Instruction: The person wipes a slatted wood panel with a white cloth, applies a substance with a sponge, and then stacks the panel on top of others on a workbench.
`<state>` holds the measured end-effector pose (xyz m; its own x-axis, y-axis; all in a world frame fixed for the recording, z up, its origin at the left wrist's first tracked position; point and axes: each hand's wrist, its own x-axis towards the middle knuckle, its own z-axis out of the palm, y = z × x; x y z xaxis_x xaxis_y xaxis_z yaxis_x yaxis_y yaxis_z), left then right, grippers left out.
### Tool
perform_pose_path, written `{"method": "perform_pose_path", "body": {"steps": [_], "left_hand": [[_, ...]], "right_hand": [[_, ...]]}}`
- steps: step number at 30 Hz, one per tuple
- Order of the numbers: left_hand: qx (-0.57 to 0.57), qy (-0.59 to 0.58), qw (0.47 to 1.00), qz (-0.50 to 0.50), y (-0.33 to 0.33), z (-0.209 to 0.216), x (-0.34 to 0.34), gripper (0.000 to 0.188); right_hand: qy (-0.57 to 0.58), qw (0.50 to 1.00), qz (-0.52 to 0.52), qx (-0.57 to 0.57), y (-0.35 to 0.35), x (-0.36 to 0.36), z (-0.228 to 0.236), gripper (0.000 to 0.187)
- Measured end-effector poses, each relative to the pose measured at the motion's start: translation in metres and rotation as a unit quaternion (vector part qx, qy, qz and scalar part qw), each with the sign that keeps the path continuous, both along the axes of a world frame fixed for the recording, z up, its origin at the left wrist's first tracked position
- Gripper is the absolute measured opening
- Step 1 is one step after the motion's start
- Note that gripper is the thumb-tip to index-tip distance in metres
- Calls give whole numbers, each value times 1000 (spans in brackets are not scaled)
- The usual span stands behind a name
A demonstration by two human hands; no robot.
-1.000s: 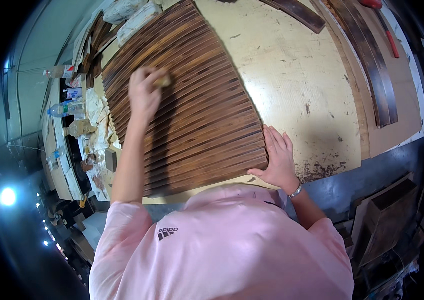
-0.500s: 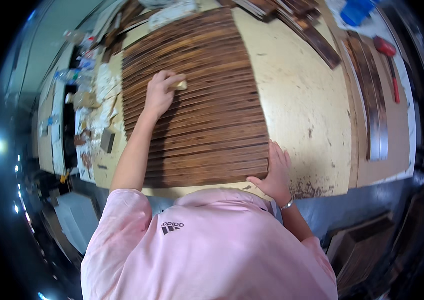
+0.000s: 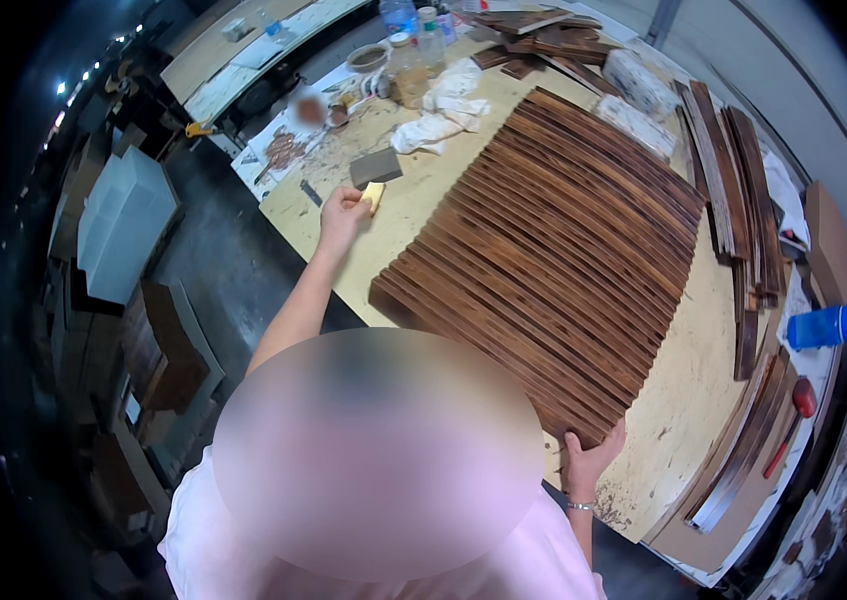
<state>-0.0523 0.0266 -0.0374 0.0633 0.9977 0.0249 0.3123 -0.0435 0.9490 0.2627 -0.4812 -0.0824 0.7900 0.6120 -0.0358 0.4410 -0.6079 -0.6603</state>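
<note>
A dark brown, ridged wooden panel lies flat on the pale work table. My left hand is off the panel, over the table's left part, with its fingers closed on a small pale-yellow pad; whether it is sponge or folded abrasive I cannot tell. Just beyond that hand are a grey block and a short dark strip. At the panel's near right corner, my right hand grips the edge, thumb on the near side and fingers along the right side.
Wooden strips are piled along the far and right sides. White rags, bottles and a bowl stand at the far left. On the right are a blue jug and a red mallet.
My left hand has left the panel's ridges with the pad and moved to the table at the left. The view has swung left. My right hand still holds the panel's corner.
</note>
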Motion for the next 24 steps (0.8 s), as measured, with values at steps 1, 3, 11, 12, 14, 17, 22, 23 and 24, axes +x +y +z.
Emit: {"method": "perform_pose_path", "body": {"steps": [1,3,11,12,14,17,22,23,24], "left_hand": [[-13,-43,999,0,2,-8,-10,20],[-21,-106,994,-2,13,-25,-27,20],[83,22,996,35,85,-33,-101,19],[75,9,996,38,100,-34,-107,19],[23,-60,998,10,130,-37,-121,18],[-84,-219,971,-48,154,-25,-117,17],[-327,-449,808,-197,121,-1,-115,20],[-370,-455,777,-228,115,-4,-120,21],[-410,-461,744,-256,111,-7,-124,23]], "right_hand": [[-2,1000,28,6,-5,4,-4,101],[73,985,-9,153,-3,-1,-4,97],[-171,968,-170,74,53,-93,46,54],[-130,974,-147,112,80,-114,57,52],[-41,977,-97,184,161,-162,75,48],[54,979,72,185,272,-218,88,49],[308,910,225,164,470,-267,105,72],[391,872,224,192,496,-274,98,73],[470,826,224,216,518,-279,91,74]]}}
